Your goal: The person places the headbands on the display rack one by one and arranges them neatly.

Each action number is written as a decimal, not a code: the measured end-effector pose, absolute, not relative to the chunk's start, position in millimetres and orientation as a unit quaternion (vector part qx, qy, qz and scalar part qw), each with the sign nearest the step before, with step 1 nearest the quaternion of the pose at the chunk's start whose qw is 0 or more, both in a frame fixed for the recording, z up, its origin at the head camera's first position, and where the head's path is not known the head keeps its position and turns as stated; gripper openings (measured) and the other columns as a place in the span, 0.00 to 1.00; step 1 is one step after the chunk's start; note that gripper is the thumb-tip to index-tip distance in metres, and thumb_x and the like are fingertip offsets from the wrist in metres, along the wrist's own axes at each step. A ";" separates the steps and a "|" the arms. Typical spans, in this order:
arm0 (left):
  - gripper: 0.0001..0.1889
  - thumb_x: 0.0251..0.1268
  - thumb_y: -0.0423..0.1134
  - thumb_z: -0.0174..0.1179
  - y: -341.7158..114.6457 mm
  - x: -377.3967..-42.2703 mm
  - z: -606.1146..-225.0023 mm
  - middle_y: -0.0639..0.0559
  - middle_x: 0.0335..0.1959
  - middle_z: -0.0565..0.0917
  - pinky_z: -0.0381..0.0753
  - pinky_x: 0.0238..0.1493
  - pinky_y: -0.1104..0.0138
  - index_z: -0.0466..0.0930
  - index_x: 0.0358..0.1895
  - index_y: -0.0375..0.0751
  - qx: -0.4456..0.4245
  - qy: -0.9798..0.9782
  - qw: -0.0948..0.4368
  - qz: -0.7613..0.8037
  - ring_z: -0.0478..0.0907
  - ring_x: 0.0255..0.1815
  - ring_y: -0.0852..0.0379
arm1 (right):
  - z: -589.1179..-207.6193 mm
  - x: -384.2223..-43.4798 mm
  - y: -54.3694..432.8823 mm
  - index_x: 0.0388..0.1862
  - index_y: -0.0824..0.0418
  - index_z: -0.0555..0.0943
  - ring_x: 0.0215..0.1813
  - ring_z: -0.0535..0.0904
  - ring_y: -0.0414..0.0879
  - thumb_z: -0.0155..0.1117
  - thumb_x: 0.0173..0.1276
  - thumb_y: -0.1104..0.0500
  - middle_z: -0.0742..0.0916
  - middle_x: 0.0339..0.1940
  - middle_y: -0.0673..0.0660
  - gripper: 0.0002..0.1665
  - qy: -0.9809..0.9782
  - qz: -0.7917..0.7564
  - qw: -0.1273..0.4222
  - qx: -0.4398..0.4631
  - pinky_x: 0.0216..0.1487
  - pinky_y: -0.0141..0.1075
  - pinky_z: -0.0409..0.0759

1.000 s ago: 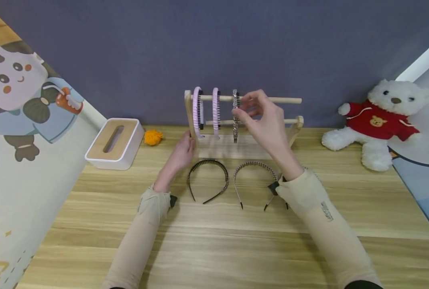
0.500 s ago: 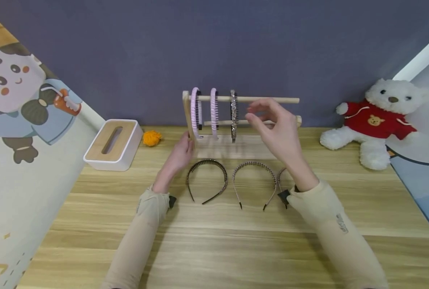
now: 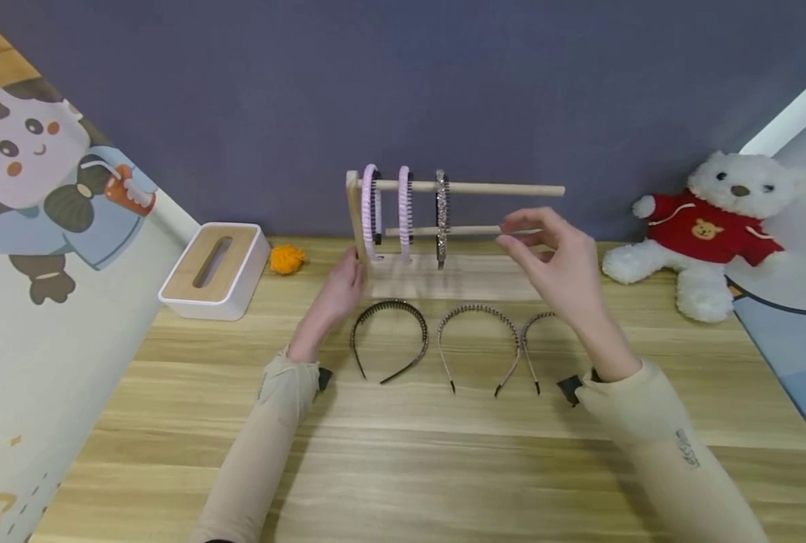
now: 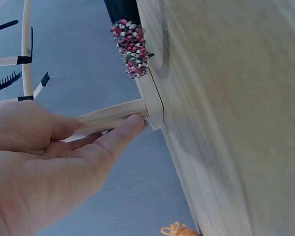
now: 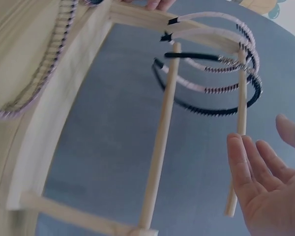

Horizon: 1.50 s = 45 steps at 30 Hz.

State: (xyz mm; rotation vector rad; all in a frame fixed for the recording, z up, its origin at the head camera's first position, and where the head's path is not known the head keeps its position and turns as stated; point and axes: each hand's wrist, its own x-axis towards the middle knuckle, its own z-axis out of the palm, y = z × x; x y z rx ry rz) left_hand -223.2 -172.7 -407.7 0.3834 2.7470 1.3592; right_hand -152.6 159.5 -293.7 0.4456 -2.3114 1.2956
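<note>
A wooden headband rack (image 3: 511,188) stands at the back of the table. Two pink headbands (image 3: 369,215) hang toward its left end, and a glittery dark headband (image 3: 442,215) hangs to their right. My left hand (image 3: 340,290) grips the rack's left upright (image 4: 110,114), thumb on one side and fingers on the other. My right hand (image 3: 562,260) holds nothing, its fingers gently bent, in front of the rack's right side. In front of the rack lie a black headband (image 3: 424,332), a beaded headband (image 3: 477,307) and another headband (image 3: 526,339), partly hidden by my right arm.
To the left stand a white tissue box with a wooden lid (image 3: 206,264) and an orange yarn ball (image 3: 287,259). A white teddy bear in a red sweater (image 3: 708,226) sits at the right. A dark wall (image 3: 274,113) rises behind the rack.
My right hand has let go of the glittery headband and moved right and down, away from it. That headband stays hanging on the rack. The left hand keeps its hold.
</note>
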 end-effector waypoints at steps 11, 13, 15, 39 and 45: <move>0.30 0.91 0.44 0.39 -187.6 -257.1 -455.4 0.35 0.66 0.77 0.80 0.68 0.47 0.51 0.86 0.36 0.130 0.886 0.016 0.445 0.78 0.61 0.41 | -308.9 -149.0 193.4 0.59 0.64 0.86 0.42 0.82 0.27 0.73 0.76 0.59 0.91 0.52 0.60 0.17 -0.871 0.434 0.195 0.125 0.42 0.18 0.80; 0.30 0.91 0.44 0.39 -186.0 -252.6 -448.1 0.34 0.67 0.77 0.79 0.69 0.46 0.52 0.85 0.35 0.128 0.890 0.016 0.437 0.77 0.64 0.39 | -311.5 -148.1 197.4 0.59 0.65 0.86 0.42 0.82 0.26 0.74 0.76 0.60 0.91 0.52 0.61 0.17 -0.872 0.432 0.194 0.122 0.43 0.18 0.80; 0.29 0.90 0.43 0.39 -184.6 -249.5 -443.1 0.33 0.68 0.76 0.77 0.71 0.46 0.53 0.85 0.34 0.126 0.892 0.014 0.433 0.76 0.66 0.39 | -314.1 -146.9 201.2 0.58 0.66 0.86 0.41 0.82 0.25 0.74 0.75 0.60 0.91 0.52 0.61 0.17 -0.874 0.429 0.194 0.120 0.43 0.17 0.80; 0.30 0.91 0.44 0.39 -183.9 -252.6 -449.5 0.31 0.76 0.70 0.71 0.76 0.45 0.52 0.85 0.35 0.131 0.889 0.014 0.438 0.70 0.74 0.37 | -366.6 -137.1 270.4 0.53 0.73 0.86 0.40 0.89 0.71 0.78 0.68 0.68 0.90 0.47 0.73 0.17 -0.929 0.317 0.140 0.131 0.34 0.11 0.70; 0.29 0.90 0.40 0.39 -177.5 -236.0 -426.5 0.28 0.77 0.67 0.67 0.78 0.43 0.51 0.84 0.30 0.129 0.885 0.024 0.446 0.67 0.76 0.33 | -374.3 -137.6 282.1 0.52 0.77 0.86 0.39 0.90 0.69 0.79 0.66 0.69 0.90 0.46 0.74 0.18 -0.939 0.294 0.109 0.139 0.30 0.18 0.76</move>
